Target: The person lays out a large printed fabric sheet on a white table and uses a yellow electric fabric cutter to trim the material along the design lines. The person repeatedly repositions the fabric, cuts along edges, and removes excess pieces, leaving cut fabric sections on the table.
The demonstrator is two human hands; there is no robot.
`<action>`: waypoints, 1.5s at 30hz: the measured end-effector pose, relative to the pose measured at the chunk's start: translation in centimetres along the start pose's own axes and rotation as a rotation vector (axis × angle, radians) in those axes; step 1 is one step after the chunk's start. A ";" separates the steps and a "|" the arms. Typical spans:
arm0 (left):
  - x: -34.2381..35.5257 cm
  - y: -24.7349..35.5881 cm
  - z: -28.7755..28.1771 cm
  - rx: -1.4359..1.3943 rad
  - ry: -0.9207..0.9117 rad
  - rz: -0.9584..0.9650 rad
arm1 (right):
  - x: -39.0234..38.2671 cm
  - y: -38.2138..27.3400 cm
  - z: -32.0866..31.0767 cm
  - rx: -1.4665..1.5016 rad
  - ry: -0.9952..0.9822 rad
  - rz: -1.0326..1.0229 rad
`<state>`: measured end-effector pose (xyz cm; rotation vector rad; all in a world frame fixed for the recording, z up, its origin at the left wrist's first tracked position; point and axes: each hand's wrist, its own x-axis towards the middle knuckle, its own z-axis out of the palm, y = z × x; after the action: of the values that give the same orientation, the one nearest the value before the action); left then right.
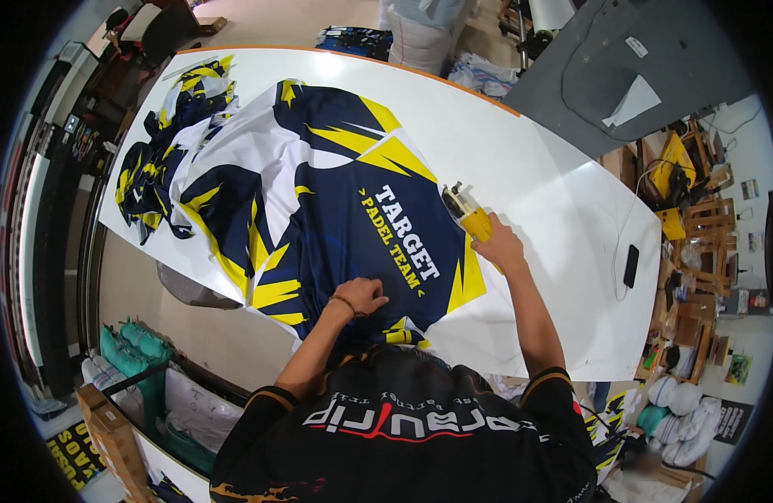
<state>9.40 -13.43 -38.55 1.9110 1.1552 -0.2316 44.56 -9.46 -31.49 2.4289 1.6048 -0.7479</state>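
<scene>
Printed fabric in navy, yellow and white, with white and yellow lettering, lies spread over the white table. My right hand is wrapped around a yellow handheld electric fabric cutter, whose metal head sits at the fabric's right edge. On the navy panel, near its lower edge, rests my left hand, a beaded bracelet around the wrist. Its fingers are curled under, so whatever they hold, if anything, is hidden. The fabric's left part is loosely folded, and a crumpled heap of matching fabric lies beyond it.
A black phone with a white cable lies at the table's right side. Wooden shelves stand past that edge, and a large grey panel is at the far right. Large white sacks stand behind the table; a long machine runs along the left.
</scene>
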 end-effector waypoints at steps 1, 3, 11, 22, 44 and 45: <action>0.0 0.0 -0.1 0.000 -0.005 -0.003 | 0.2 -0.6 0.1 0.016 0.012 0.020; 0.0 0.0 -0.1 -0.006 -0.011 0.003 | 0.6 -1.6 0.5 0.031 0.048 0.016; -0.1 -0.1 0.1 0.022 0.011 0.025 | 2.9 -5.4 1.1 0.135 0.109 0.087; 0.2 -0.9 1.0 0.007 0.024 0.038 | 5.3 -2.7 -1.5 -0.003 0.116 -0.041; 0.3 -0.4 0.3 0.012 0.011 0.010 | 9.9 -6.5 -3.6 -0.069 0.058 -0.175; 0.3 -0.4 0.3 0.010 0.007 0.009 | 10.2 -7.0 -3.7 -0.070 0.055 -0.177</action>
<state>9.37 -13.37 -39.10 1.9264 1.1521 -0.2264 42.73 3.33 -32.04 2.3006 1.8529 -0.6434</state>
